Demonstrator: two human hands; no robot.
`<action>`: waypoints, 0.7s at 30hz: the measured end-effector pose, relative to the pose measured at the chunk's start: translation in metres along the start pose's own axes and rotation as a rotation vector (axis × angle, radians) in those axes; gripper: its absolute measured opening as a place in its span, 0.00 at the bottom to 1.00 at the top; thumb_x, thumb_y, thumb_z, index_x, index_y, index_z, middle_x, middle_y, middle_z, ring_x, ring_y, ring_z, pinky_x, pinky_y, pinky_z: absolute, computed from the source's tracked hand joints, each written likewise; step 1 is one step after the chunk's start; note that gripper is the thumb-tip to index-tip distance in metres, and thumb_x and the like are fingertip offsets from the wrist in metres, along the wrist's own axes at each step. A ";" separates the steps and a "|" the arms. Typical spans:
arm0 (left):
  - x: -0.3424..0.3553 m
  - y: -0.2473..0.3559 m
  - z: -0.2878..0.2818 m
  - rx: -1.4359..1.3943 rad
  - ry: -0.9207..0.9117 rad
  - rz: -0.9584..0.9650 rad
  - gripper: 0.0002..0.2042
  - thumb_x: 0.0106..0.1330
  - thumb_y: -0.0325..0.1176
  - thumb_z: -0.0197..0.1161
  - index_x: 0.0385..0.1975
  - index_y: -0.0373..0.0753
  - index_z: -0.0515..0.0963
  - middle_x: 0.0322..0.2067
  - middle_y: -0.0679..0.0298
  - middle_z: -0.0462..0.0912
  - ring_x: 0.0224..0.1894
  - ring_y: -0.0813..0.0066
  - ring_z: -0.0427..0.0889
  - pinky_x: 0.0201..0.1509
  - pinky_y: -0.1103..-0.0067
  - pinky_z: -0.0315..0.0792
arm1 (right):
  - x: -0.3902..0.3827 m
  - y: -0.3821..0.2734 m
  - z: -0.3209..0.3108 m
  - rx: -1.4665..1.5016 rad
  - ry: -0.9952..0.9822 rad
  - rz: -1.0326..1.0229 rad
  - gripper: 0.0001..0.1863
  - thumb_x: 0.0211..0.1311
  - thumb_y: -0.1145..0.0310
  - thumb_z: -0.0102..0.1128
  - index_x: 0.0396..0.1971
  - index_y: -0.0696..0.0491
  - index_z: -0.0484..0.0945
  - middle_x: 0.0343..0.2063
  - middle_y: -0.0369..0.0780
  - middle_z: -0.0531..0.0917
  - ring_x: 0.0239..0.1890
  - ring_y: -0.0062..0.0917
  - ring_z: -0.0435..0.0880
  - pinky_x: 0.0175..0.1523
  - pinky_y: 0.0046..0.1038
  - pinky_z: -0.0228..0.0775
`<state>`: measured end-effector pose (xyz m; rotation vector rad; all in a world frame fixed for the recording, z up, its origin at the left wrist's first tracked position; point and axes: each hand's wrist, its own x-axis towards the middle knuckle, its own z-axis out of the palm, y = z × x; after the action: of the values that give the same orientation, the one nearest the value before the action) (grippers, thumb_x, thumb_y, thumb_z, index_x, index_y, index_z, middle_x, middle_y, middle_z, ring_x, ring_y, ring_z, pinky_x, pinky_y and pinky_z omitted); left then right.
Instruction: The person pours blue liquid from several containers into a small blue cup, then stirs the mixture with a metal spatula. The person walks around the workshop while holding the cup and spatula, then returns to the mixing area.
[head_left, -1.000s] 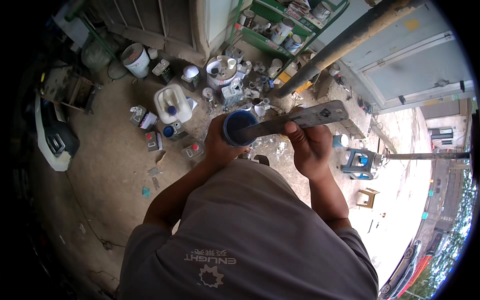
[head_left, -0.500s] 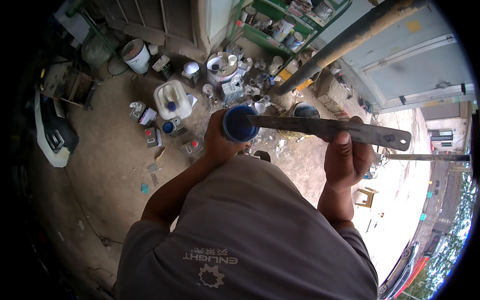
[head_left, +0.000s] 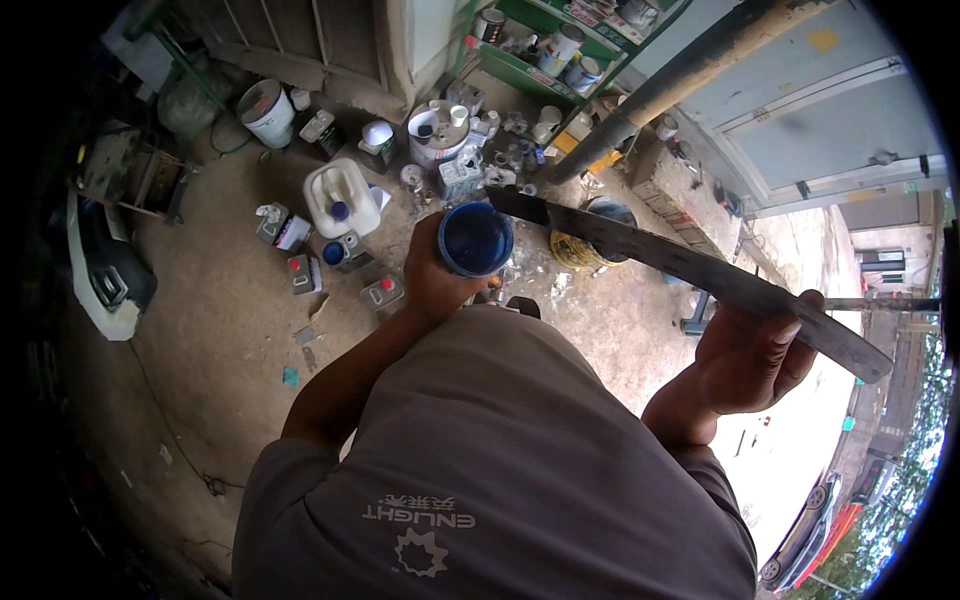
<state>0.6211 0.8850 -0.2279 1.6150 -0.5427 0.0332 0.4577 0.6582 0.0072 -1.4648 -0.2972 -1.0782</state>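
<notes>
My left hand [head_left: 434, 275] is wrapped round a cup of dark blue paint [head_left: 476, 240], its open mouth facing up in front of my chest. In my right hand [head_left: 755, 352], thumb and fingers pinch a long flat metal mixing ruler [head_left: 660, 250] near its outer end. The ruler slants up to the left, and its dark, wet-looking tip lies at the cup's upper right rim. Whether the tip touches the rim I cannot tell. The bottom of the cup is hidden by my hand.
A white jug [head_left: 340, 200] and several metal cans stand on the floor ahead left. A yellow-stained bucket [head_left: 585, 252] sits beyond the ruler. Cups and tins crowd a drum [head_left: 438, 148]. A slanting pole [head_left: 660, 100] rises before a green shelf [head_left: 520, 75]. A car bumper [head_left: 95, 260] lies far left.
My right hand has moved right and toward me with the ruler. The ruler's tip has come up out of the cup to its rim, and the ruler slants more steeply. The cup has shifted slightly left.
</notes>
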 end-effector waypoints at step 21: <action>-0.001 -0.003 0.005 0.038 -0.005 0.021 0.44 0.45 0.26 0.87 0.64 0.36 0.67 0.56 0.54 0.79 0.57 0.62 0.83 0.61 0.68 0.78 | -0.003 -0.004 0.000 0.004 0.045 -0.045 0.23 0.79 0.67 0.58 0.68 0.59 0.72 0.53 0.48 0.86 0.55 0.33 0.86 0.64 0.42 0.78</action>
<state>0.6195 0.8808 -0.2320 1.6464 -0.5661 0.0558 0.4534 0.6603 0.0075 -1.4345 -0.3014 -1.1443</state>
